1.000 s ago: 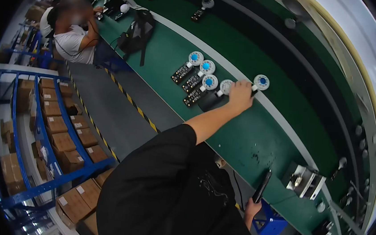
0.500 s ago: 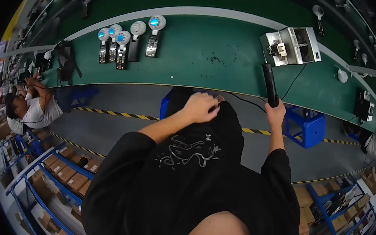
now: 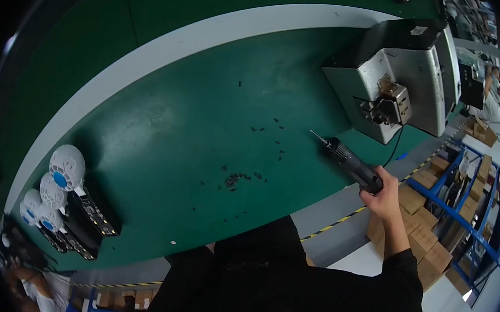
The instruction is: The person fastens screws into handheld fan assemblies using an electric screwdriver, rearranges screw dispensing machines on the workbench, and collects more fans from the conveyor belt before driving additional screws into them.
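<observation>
My right hand (image 3: 384, 197) is closed around the rear of a black electric screwdriver (image 3: 351, 164). Its thin bit points up and left over the green tabletop (image 3: 160, 166), apart from any part. Small dark screws (image 3: 235, 180) lie scattered to the left of the tool, with the densest pile near the bench's front edge. Just beyond the bit stands a metal bench machine (image 3: 394, 103) with a small mechanism on its front. My left hand is not visible.
Several devices with white round heads (image 3: 67, 167) and dark bodies stand at the left. A small white disc (image 3: 173, 242) lies near the front edge. Blue shelving (image 3: 465, 216) with cardboard boxes (image 3: 423, 245) is at the right. One co-worker (image 3: 42, 292) is lower left, another (image 3: 496, 97) upper right.
The view has turned and come closer to the bench. My left hand, previously above my lap, has left the view. The screwdriver remains in my right hand, now tilted over the tabletop.
</observation>
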A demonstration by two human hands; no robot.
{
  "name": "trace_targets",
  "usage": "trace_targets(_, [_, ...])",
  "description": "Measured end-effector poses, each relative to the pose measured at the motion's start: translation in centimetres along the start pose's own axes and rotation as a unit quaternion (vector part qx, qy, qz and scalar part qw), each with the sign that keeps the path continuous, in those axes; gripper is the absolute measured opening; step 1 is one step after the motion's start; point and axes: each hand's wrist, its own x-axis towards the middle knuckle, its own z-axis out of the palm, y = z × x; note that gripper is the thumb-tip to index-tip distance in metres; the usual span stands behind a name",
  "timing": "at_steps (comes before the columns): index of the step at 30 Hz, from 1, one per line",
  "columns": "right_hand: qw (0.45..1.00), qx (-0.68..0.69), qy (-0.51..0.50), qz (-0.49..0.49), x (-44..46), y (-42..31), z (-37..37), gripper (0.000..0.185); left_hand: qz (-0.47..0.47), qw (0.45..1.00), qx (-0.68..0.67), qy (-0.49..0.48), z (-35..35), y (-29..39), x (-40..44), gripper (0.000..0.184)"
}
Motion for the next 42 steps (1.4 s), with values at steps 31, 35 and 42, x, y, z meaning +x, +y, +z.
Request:
trace_targets(31, [0.812,-0.278,0.274,-0.434,-25.4,-13.9,-2.6,0.031,0.568,0.637,-0.063,0.517,-26.5,17.8,-23.1,0.032])
trace_targets(35, [0.791,-0.289,0.257,-0.475,-26.7,-14.9,-0.8,0.029,0.554,0.630,-0.039,0.543,-31.1,19.8,-24.2,0.033])
trace_targets(42, [0.790,-0.263,0.245,-0.497,-25.9,-12.2,1.0,0.027,0.526,0.627,0.001,0.574,-34.1,21.4,-25.1,0.034])
